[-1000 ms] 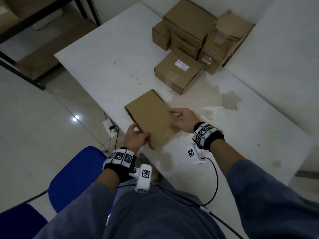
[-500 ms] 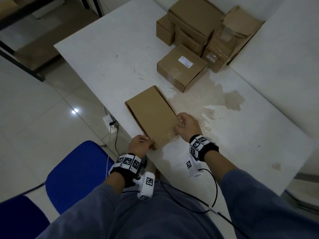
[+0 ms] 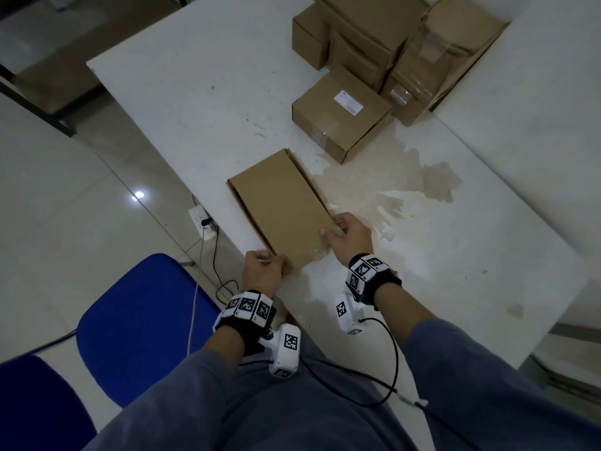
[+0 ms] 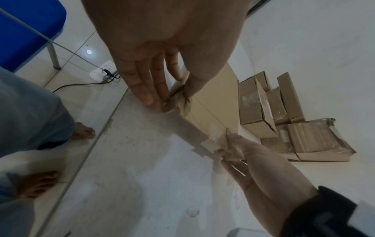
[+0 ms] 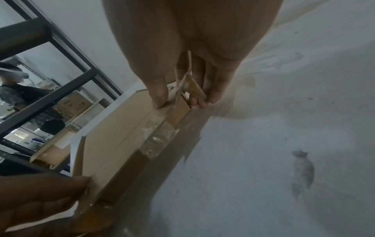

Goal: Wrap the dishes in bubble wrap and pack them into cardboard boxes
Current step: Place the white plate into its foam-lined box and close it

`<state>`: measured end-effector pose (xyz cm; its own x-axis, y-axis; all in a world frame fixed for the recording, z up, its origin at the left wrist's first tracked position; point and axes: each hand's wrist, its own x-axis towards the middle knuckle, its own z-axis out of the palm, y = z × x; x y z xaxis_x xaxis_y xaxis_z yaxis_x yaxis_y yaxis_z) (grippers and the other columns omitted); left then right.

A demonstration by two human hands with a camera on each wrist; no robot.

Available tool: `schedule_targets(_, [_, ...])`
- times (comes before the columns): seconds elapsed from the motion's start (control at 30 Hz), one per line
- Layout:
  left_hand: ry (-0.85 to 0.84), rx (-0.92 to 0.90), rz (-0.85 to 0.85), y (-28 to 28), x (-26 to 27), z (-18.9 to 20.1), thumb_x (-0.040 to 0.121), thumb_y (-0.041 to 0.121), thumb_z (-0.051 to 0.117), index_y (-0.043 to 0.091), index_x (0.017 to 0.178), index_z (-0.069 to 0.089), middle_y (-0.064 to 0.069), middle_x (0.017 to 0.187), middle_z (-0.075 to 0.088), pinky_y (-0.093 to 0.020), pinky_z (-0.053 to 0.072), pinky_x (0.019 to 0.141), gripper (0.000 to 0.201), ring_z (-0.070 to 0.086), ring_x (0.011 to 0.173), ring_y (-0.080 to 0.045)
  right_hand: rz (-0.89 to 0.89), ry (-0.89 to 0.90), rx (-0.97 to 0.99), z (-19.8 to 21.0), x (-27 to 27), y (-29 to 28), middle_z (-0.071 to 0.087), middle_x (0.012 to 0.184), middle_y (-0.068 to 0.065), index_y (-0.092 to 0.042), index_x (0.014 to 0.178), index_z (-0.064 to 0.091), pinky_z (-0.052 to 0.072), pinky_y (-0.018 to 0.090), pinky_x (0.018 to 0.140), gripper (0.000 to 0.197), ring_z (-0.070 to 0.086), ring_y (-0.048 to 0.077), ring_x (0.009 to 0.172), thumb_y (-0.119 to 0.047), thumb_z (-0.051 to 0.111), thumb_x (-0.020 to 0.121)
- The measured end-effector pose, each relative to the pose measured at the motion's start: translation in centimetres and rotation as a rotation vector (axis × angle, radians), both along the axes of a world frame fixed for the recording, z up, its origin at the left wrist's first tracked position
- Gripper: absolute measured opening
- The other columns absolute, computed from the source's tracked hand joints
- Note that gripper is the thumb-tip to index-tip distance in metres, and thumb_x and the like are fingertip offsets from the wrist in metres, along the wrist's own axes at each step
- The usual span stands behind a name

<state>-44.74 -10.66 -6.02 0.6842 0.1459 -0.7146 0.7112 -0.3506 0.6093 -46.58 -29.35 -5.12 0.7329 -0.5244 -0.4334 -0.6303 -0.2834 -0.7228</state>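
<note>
Barely started: my left hand (image 3: 262,271) and right hand (image 3: 348,236) each pinch a near corner of the flattened box (image 3: 282,208) on the tabletop (image 3: 201,102); no dishes or bubble wrap visible, packing all remains.

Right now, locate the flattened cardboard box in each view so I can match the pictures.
Head: the flattened cardboard box lies centre frame on the white table, near its front edge.
Left wrist: centre, slanting away past the left hand.
Right wrist: running from lower left to centre, under the right hand.
Shared landmark: the clear tape on the box's near end, between both hands.
</note>
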Motion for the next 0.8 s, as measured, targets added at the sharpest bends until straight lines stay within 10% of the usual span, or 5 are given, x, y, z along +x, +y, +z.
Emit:
schedule_targets(0.3, [-0.009,-0.153,0.093,0.6,-0.6,-0.3,0.079,0.010,0.080,0.016,0.107,0.052,-0.009,0.098,0.069,-0.035,0.058,0.081,0.041,0.069,0.089,-0.024,-0.106,-0.073,0.113,-1.1,-0.5,0.0,0.063,0.104,-0.006,-0.015,0.117,0.065,0.038,-0.005,0.066,0.034,0.059,0.007,0.095,-0.015,0.074,0.084])
schedule_targets(0.5, [-0.051,-0.180,0.111,0.5,-1.0,-0.6,0.076,-0.003,0.077,0.015,0.104,0.051,-0.009,0.092,0.068,-0.028,0.057,0.076,0.042,0.066,0.090,-0.023,-0.100,-0.174,0.185,-1.6,-0.7,0.1,0.068,0.113,0.000,-0.013,0.114,0.065,0.051,0.023,0.097,0.037,0.064,0.012,0.108,0.010,0.060,0.086])
schedule_targets(0.63, [-0.102,-0.184,0.132,0.2,-1.0,-0.2,0.076,-0.007,0.076,0.012,0.106,0.051,-0.001,0.080,0.063,-0.012,0.050,0.059,0.044,0.063,0.076,-0.013,-0.137,-0.210,0.241,-1.5,-0.4,-0.3,0.066,0.107,0.000,-0.008,0.112,0.064,0.051,0.017,0.094,0.036,0.063,0.009,0.105,0.016,0.055,0.087])
schedule_targets(0.8, [-0.065,-0.168,0.148,0.2,-1.0,-0.3,0.074,0.006,0.083,0.018,0.107,0.052,0.004,0.082,0.067,-0.021,0.050,0.070,0.046,0.063,0.081,-0.009,-0.137,-0.191,0.282,-1.9,-0.2,-0.9,0.066,0.108,0.000,-0.010,0.112,0.063,0.050,0.021,0.097,0.037,0.063,0.014,0.109,0.015,0.058,0.086])
